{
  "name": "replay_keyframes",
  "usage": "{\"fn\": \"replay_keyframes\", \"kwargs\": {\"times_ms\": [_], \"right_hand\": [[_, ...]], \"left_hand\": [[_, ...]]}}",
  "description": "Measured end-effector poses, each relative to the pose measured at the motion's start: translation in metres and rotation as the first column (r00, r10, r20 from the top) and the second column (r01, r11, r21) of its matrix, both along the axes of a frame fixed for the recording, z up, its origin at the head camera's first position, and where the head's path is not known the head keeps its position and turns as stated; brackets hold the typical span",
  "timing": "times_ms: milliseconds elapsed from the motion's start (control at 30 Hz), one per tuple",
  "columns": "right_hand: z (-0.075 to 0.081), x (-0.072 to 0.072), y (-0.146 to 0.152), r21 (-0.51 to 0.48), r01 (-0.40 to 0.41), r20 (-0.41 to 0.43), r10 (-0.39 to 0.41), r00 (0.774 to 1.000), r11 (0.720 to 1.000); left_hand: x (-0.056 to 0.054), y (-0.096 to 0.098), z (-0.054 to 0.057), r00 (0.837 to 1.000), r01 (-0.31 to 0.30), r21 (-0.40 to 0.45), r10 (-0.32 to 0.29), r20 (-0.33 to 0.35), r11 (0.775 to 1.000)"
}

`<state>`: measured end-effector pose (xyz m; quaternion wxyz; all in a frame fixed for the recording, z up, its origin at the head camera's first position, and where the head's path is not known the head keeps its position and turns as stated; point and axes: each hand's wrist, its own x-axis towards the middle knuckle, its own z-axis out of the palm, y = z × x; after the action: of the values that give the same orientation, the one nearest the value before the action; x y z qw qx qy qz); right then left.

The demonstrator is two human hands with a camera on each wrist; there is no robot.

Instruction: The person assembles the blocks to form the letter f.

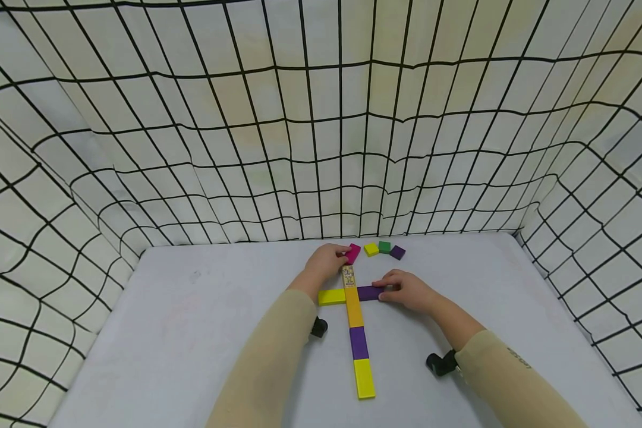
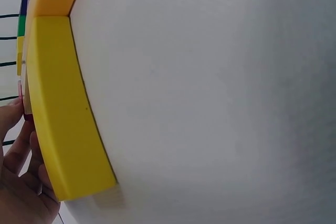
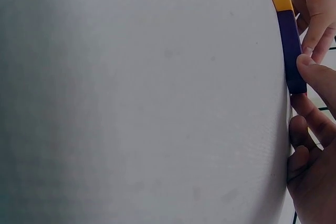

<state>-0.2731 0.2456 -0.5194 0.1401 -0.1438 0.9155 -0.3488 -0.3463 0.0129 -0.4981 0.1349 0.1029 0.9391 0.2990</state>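
Note:
Flat coloured blocks form a cross on the table. My left hand [image 1: 327, 262] pinches a pink block [image 1: 354, 252] just beyond the top of the upright, where a patterned block [image 1: 349, 276] lies. With thumb and finger, my right hand [image 1: 413, 292] holds the outer end of the purple block [image 3: 292, 51] that makes the right arm. A yellow block [image 2: 71, 108] forms the left arm, beside the orange block [image 1: 353, 307] at the crossing. Below the orange one come another purple block [image 1: 359, 343] and a yellow block [image 1: 364, 378].
Behind the cross lie small yellow [image 1: 371, 249], green [image 1: 384, 247] and dark purple [image 1: 397, 252] blocks. A black net [image 1: 340, 148] rises along the back and sides of the white table [image 1: 192, 333]. Black wrist cameras [image 1: 441, 363] jut from the sleeves close to the tabletop.

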Motion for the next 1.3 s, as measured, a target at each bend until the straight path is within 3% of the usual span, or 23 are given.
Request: {"fn": "replay_keyframes", "kwargs": {"times_ms": [933,1300], "right_hand": [[-0.0015,-0.0008,-0.0006,-0.005,-0.003,-0.007,0.003,1.0,1.0],[-0.0007,0.0,-0.0006,-0.01,-0.007,-0.002,0.007,1.0,1.0]], "left_hand": [[0.0007,0.0003,0.0013,0.999,0.034,-0.029,-0.034,-0.009,0.999],[0.0017,-0.0044,0.0011,1.0,0.0,0.058,0.0,0.012,0.998]]}}
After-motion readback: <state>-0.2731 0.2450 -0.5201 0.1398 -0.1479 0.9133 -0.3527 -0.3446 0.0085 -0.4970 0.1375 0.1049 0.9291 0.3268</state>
